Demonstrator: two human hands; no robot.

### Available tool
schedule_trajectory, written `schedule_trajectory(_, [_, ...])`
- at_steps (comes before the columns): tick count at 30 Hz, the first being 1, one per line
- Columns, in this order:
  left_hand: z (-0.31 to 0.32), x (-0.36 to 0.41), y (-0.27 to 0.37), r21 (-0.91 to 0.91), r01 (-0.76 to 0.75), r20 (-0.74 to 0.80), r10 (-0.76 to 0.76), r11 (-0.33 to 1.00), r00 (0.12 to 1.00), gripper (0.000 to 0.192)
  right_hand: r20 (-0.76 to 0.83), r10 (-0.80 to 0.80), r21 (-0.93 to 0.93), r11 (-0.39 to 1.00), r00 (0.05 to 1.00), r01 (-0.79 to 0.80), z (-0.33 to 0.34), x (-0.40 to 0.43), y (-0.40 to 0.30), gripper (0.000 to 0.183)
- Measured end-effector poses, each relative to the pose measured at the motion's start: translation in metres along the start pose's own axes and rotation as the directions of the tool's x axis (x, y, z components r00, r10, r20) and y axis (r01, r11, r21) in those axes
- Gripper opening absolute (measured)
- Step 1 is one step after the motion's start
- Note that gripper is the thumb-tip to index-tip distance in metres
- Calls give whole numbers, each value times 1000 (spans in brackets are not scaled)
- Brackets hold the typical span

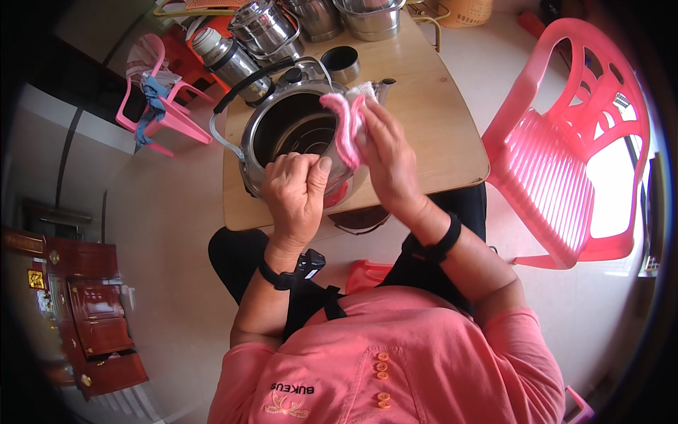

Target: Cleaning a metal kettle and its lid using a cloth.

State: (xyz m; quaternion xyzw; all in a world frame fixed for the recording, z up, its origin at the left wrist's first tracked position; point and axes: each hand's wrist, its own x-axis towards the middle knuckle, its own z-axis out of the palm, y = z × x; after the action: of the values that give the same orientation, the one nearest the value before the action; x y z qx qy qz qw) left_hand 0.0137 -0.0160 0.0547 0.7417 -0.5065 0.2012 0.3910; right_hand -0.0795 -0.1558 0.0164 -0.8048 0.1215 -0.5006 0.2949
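Observation:
A stainless steel kettle (pixel 254 139) stands uncovered on the wooden table before me, its dark inside facing up. Its black handle (pixel 249 87) leans to the far left, and the spout (pixel 388 83) points to the far right. My left hand (pixel 296 185) grips the near rim, thumb on top. With my right hand (pixel 389 151) I hold a pink and white cloth (pixel 343 130) against the kettle's right side, below the spout. Just behind the kettle is a metal lid with a black knob (pixel 293 75), partly hidden by the handle.
Behind the kettle are a steel cup (pixel 340 64), a steel flask (pixel 228 61) and several steel pots (pixel 371 21) on the table (pixel 418 127). A pink plastic chair (pixel 551 180) stands at the right, another (pixel 180 119) at the far left. A red stool (pixel 365 273) shows below.

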Motion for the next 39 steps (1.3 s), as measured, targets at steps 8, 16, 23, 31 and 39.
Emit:
schedule_trajectory(8, [0,7,-7,-62,37,-3,-37,997,999,17,-2,212,225,952,977,-206,10,11,12,29])
schedule_trajectory(16, [-8,10,-16,-100,87,46,-83,991,996,20,-42,347,336,888,937,-314,2,-40,-9,38])
schedule_trajectory(23, [-9,12,-13,-102,63,72,-56,993,996,21,-37,327,220,924,944,-311,-5,-1,-5,34])
schedule_trajectory(31, [-7,13,-15,-98,56,46,-52,994,998,20,-9,492,892,397,870,-216,-18,46,-6,26])
schedule_trajectory(39, [-10,14,-19,-145,84,86,-72,986,994,21,183,536,397,726,824,-561,-6,-38,5,32])
